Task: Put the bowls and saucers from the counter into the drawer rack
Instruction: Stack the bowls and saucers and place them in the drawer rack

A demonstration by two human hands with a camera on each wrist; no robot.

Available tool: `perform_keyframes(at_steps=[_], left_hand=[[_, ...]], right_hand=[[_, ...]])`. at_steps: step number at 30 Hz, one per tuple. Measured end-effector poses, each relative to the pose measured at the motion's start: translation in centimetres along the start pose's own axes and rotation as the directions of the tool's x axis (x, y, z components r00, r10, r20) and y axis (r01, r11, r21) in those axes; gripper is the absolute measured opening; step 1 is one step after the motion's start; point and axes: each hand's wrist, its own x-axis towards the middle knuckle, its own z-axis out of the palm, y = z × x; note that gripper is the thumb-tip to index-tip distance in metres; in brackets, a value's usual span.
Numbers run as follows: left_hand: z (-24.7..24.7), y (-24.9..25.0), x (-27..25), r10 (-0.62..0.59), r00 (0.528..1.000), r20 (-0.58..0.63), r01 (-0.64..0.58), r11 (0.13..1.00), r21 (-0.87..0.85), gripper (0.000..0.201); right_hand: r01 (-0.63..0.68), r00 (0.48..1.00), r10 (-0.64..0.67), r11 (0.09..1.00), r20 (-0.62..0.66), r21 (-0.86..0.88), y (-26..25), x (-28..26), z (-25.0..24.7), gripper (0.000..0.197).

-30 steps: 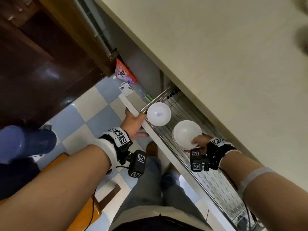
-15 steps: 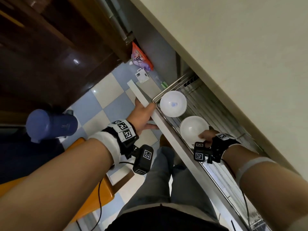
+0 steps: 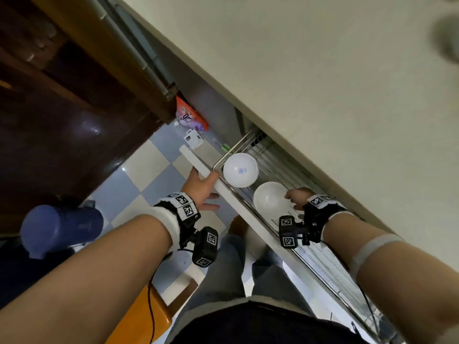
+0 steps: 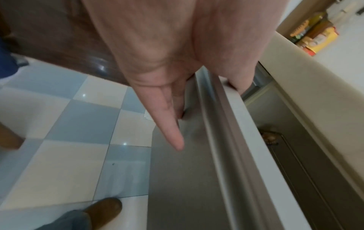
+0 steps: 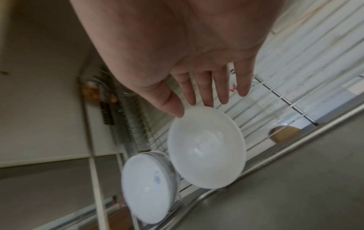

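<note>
A plain white bowl (image 3: 269,201) (image 5: 206,147) leans on edge in the wire drawer rack (image 3: 313,249) (image 5: 285,65). Beyond it a second white bowl with a blue mark (image 3: 240,170) (image 5: 147,191) also stands in the rack. My right hand (image 3: 291,198) (image 5: 193,109) hovers at the plain bowl's rim with its fingers straight. The thumb tip just meets the rim and nothing is gripped. My left hand (image 3: 211,191) (image 4: 206,116) holds the drawer front (image 3: 238,202) (image 4: 226,140), thumb hooked over its top edge, fingers flat down its outer face.
The pale counter (image 3: 323,83) overhangs the open drawer. On the checkered floor are an orange snack bag (image 3: 190,117), a blue jug (image 3: 59,229) and an orange wooden seat (image 3: 139,316). A dark wooden door (image 3: 62,120) stands left. My legs and brown shoe (image 4: 104,208) are beside the drawer.
My right hand has let go of the plain bowl, which now rests in the rack; its fingers have straightened. The left hand has kept its hold on the drawer front.
</note>
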Motion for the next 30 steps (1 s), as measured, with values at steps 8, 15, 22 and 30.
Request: perform_keyframes(at_steps=[8, 15, 22, 30], left_hand=[[-0.7, 7.2, -2.6, -0.234, 0.947, 0.219, -0.034, 0.607, 0.794, 0.052], [7.3, 17.2, -6.4, 0.212, 0.773, 0.598, -0.607, 0.518, 0.602, 0.02], [17.0, 23.7, -10.2, 0.345, 0.588, 0.731, -0.783, 0.469, 0.409, 0.01], [27.6, 26.2, -10.7, 0.274, 0.726, 0.631, -0.623, 0.652, 0.433, 0.011]], right_hand=[[0.182, 0.982, -0.188, 0.969, 0.025, 0.169, -3.0, -11.0, -0.8, 0.035], [0.454, 0.764, -0.56, 0.819, -0.319, -0.352, -5.7, -20.2, -6.4, 0.023], [0.116, 0.554, -0.438, 0.883, -0.708, -0.456, -1.8, -22.6, -16.3, 0.035], [0.061, 0.536, -0.165, 0.986, -0.828, -0.157, 1.8, -18.8, -25.6, 0.046]])
